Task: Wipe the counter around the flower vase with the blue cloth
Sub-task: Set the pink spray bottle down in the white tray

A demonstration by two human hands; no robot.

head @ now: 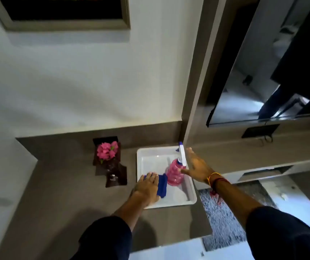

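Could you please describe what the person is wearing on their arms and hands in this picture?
Both forearms are bare below dark navy sleeves pushed up towards the elbows. The right hand has red and yellow-orange thread bands tied round its wrist, with loose red ends hanging down. The left hand shows no gloves, rings or bands.

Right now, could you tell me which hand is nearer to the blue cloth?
Left. The left hand lies on the blue cloth in the white tray. The right hand is open beside the pink spray bottle, which stands between it and the cloth.
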